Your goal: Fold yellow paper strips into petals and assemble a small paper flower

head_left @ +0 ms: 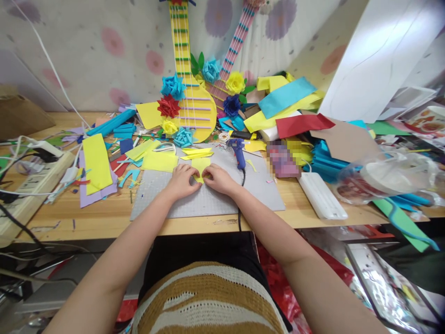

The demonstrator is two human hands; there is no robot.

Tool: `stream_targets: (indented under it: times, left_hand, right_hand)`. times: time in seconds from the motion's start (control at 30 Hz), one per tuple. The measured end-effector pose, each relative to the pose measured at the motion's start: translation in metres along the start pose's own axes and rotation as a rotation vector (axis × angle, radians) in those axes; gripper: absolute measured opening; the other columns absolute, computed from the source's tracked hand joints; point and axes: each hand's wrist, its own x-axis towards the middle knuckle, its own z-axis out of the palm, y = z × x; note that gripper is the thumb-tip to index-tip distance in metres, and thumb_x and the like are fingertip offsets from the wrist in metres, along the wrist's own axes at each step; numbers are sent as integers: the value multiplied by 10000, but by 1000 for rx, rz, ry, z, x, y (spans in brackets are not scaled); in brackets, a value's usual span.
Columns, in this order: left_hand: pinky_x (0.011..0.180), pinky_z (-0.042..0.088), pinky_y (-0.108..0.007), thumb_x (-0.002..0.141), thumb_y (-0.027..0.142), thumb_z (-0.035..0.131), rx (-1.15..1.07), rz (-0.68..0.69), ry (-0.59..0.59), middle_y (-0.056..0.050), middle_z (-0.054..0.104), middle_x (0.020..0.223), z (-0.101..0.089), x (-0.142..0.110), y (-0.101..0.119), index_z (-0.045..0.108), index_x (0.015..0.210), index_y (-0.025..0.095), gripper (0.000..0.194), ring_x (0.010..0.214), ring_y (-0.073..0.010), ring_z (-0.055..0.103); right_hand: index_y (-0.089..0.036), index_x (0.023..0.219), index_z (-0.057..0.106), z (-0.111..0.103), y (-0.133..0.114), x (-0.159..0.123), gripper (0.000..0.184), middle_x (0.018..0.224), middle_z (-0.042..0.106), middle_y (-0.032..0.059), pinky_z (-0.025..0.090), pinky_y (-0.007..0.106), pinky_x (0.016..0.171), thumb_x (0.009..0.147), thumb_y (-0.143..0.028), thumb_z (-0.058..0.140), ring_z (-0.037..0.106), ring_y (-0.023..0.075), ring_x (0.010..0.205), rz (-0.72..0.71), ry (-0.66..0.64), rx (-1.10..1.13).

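A small yellow paper piece (200, 163) is at the middle of the grey cutting mat (208, 202). My left hand (184, 180) has its fingers curled and closed on the paper's left side. Opposite it, my right hand (219, 179) is closed on the right side, thumb and fingertips near the left ones. Just beyond the hands are folded yellow paper strips (197, 153), and a larger yellow sheet (158, 161) is left of them. A blue hot glue gun (238, 153) stands close to my right hand, its black cord running down over the table edge.
A yellow paper guitar (200, 109) with paper flowers leans at the back, beside a pink one (236, 41). At left are a power strip (38, 185) and cables. To the right are a white power bank-like box (323, 197), a plastic-wrapped cup (389, 174) and piled coloured paper.
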Motion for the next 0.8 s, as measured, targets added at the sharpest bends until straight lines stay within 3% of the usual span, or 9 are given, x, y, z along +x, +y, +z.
stream_targets:
  times: [0.17, 0.43, 0.6, 0.8]
  left_hand:
    - [888, 341, -401, 686, 367, 597, 14, -17, -3, -54, 555, 937, 1, 1, -1, 592, 902, 206, 270, 1009, -254, 444]
    - [893, 346, -399, 706, 235, 526, -4, -29, 29, -58, 574, 969, 5, 2, -5, 610, 918, 212, 229, 1018, -246, 446]
    - [871, 358, -402, 737, 241, 511, 2, -53, 42, -55, 581, 952, 7, 4, -5, 610, 884, 223, 178, 1008, -245, 452]
    - [849, 390, -417, 730, 179, 484, -15, -155, 149, -57, 601, 864, 10, 8, -13, 584, 798, 209, 125, 921, -239, 485]
  right_hand:
    - [-155, 853, 616, -2, -3, 0, 144, 868, 561, 43, 406, 242, 752, 739, -135, 530, 528, 131, 798, 9, -11, -15]
    - [-156, 865, 583, 4, -9, -2, 186, 877, 551, 58, 386, 276, 753, 788, -324, 553, 508, 167, 839, 7, 22, -182]
    - [-158, 882, 564, 7, -9, -2, 195, 884, 538, 65, 379, 285, 754, 798, -332, 544, 494, 174, 844, -6, 22, -226]
    - [-158, 891, 562, 7, -9, -2, 201, 897, 543, 72, 381, 294, 761, 788, -330, 549, 496, 185, 856, 0, 28, -241]
